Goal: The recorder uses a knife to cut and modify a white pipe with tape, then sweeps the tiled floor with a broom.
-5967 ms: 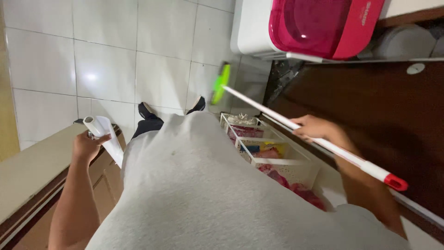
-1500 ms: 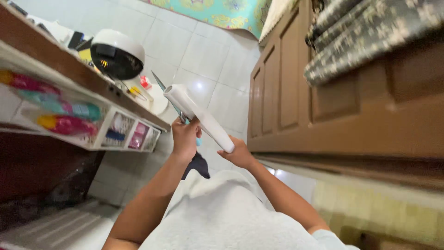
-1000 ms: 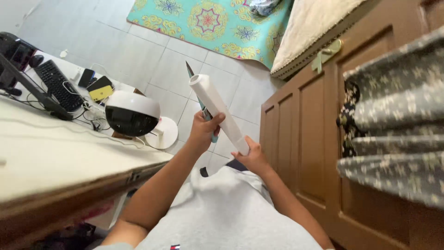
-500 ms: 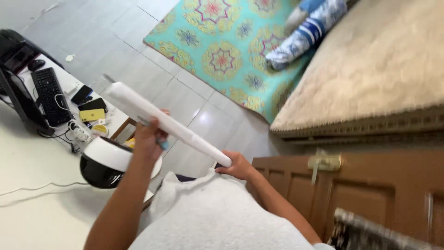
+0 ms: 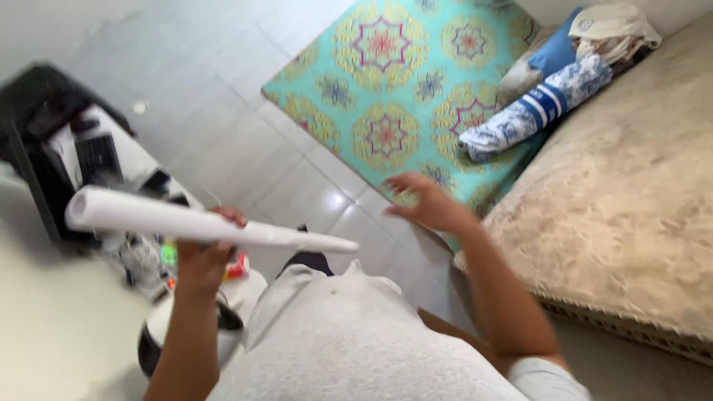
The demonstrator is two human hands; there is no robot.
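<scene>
R hand (image 5: 425, 204) off roll (image 5: 200, 225), over rug (image 5: 386, 89)

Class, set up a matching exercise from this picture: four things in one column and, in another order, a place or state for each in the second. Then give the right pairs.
Things:
1. paper roll
2. right hand
3. rug
4. pillow

Places or states:
A. flat on the tiled floor
B. open, holding nothing
C. gripped in the left hand
D. lying at the bed's edge

Pairs: 1-C, 2-B, 3-A, 4-D
</scene>
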